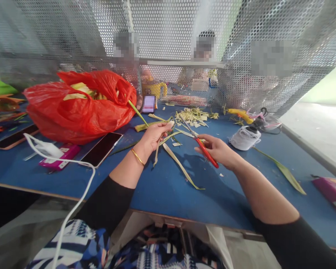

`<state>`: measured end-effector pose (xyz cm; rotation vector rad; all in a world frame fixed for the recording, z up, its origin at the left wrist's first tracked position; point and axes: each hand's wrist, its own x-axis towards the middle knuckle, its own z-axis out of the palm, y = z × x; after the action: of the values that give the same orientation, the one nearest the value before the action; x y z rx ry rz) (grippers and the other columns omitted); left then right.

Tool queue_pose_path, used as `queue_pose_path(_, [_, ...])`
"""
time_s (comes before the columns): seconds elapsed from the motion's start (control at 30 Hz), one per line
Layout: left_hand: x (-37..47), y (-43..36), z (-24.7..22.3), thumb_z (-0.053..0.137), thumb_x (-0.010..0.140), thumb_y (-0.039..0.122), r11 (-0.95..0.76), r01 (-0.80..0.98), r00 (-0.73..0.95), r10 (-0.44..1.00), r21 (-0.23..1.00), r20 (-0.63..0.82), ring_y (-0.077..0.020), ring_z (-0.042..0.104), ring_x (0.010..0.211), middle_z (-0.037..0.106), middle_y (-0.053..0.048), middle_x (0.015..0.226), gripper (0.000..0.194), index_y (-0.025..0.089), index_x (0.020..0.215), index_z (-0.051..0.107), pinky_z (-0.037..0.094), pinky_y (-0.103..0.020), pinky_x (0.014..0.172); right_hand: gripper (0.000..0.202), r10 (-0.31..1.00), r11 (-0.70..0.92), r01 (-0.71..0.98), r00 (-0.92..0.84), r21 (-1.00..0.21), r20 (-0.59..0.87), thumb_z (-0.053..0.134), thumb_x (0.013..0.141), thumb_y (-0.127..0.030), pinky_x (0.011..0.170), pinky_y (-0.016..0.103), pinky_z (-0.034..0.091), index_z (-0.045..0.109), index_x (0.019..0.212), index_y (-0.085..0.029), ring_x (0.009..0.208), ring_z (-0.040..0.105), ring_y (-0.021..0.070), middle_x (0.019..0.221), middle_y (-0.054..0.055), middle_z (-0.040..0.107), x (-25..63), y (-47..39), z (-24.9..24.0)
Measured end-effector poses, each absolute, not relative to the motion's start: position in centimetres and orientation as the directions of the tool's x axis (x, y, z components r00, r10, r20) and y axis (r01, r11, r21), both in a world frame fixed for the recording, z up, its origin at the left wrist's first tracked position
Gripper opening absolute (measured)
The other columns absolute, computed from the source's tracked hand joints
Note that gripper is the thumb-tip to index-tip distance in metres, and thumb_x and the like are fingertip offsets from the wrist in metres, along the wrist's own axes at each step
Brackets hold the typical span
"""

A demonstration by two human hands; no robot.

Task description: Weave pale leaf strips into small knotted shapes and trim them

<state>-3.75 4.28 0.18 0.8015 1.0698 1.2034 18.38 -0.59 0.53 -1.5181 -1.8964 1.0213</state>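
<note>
My left hand (154, 135) is closed on narrow pale-green leaf strips; one leaf strip (156, 156) hangs below the fingers. In my right hand (218, 150) is a pair of red-handled scissors (204, 148), its blades pointing up and left, a short way from the left fingertips. The blades look nearly together. Just beyond the hands lies a pile of cut leaf pieces (194, 116). Between the two hands, nearer to me, a long dried leaf (182, 166) rests on the blue table (168, 200). What exactly the left fingertips pinch is partly hidden.
A red plastic bag (72, 116) holding leaves sits on the left. Near it are a phone (102, 149), a purple box (62, 157) and a white cable (93, 179). Right are a white thread spool (245, 138), a green leaf (288, 175) and another purple box (332, 192). A perforated metal screen (168, 22) stands behind.
</note>
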Motion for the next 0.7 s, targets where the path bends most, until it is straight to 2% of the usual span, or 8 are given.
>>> queue_pose_path(0.07, [-3.7, 4.3, 0.2, 0.069, 0.082, 0.006, 0.191, -0.337, 0.033, 0.981, 0.922, -0.191, -0.0013, 0.041, 0.039, 0.060, 0.001, 0.057, 0.011, 0.010, 0.071, 0.068, 0.022, -0.015, 0.037, 0.070, 0.951, 0.034, 0.474, -0.285, -0.880, -0.117, 0.074, 0.065, -0.060, 0.052, 0.026, 0.035, 0.059, 0.116, -0.015, 0.052, 0.039, 0.0089, 0.062, -0.008, 0.046, 18.2, -0.7, 0.5])
queue_pose_path(0.13, [-3.7, 4.2, 0.3, 0.068, 0.083, 0.006, 0.179, -0.350, 0.044, 0.984, 0.919, -0.175, -0.0005, 0.039, 0.038, 0.058, 0.002, 0.057, 0.012, 0.010, 0.071, 0.067, 0.019, -0.014, 0.036, 0.068, 0.944, 0.030, 0.449, -0.307, -0.893, -0.122, 0.075, 0.062, -0.062, 0.052, 0.026, 0.034, 0.058, 0.110, -0.016, 0.054, 0.039, 0.0086, 0.062, -0.009, 0.045, 18.1, -0.9, 0.5])
queue_pose_path(0.37, [-3.4, 4.3, -0.2, 0.069, 0.083, 0.011, 0.144, -0.357, 0.057, 0.990, 0.923, -0.132, 0.0013, 0.033, 0.037, 0.057, 0.003, 0.059, 0.014, 0.011, 0.069, 0.066, 0.014, -0.013, 0.035, 0.060, 0.935, 0.059, 0.483, -0.333, -0.874, -0.121, 0.069, 0.068, -0.065, 0.054, 0.027, 0.032, 0.061, 0.102, -0.017, 0.055, 0.040, 0.0093, 0.064, -0.007, 0.046, 17.9, -0.9, 0.5])
queue_pose_path(0.7, [-2.9, 4.1, -0.6, 0.067, 0.082, 0.005, 0.183, -0.298, 0.064, 0.983, 0.937, -0.171, 0.0005, 0.034, 0.037, 0.056, 0.003, 0.056, 0.016, 0.011, 0.067, 0.064, 0.016, -0.014, 0.036, 0.063, 0.934, 0.068, 0.452, -0.343, -0.890, -0.103, 0.068, 0.066, -0.071, 0.050, 0.026, 0.025, 0.065, 0.094, -0.015, 0.051, 0.034, 0.0081, 0.056, -0.008, 0.039, 17.2, -1.0, 0.1])
